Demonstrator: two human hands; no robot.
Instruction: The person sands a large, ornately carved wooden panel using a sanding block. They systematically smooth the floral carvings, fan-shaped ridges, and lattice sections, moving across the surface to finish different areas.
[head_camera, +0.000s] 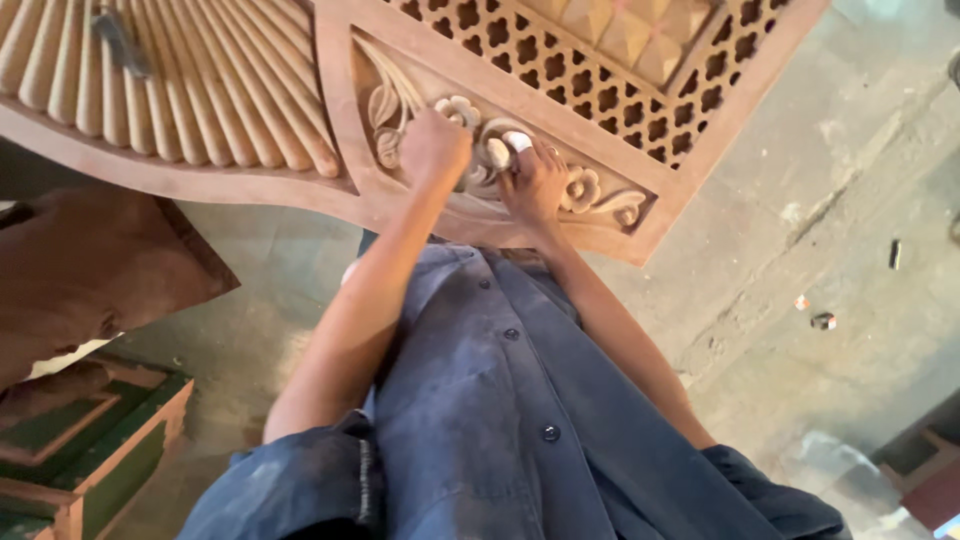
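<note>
So both hands are up on the carved wooden panel (520, 90), a big reddish-brown piece that fills the far part of the view. The left hand (434, 148) is balled into a fist, grip closed tight, pressing down on the floral carving (590, 195) strip that runs along the panel's near edge; can't tell if there's anything inside that fist, it's hidden by the fingers. The right hand (535, 183) sits just beside it to the right, fingers curled together around a small white piece (515, 141), looks like a bit of folded paper or a pad, held right against the carved flowers. The two hands are close but not quite touching. Behind the carving strip, farther off, there's a lattice section (560, 60) with rows of cut-out holes, and beyond that some raised diamond-shaped blocks at the far edge. To the far left the panel has a fluted fan section (190, 90) with long rounded ribs, and something grey lies on it near the far left corner, too blurry to tell what. The person wears a dusty blue button shirt (480, 420). The concrete floor (830, 180) on the right has a few small scraps on it, and a green and wood frame (110, 450) sits near left.
</note>
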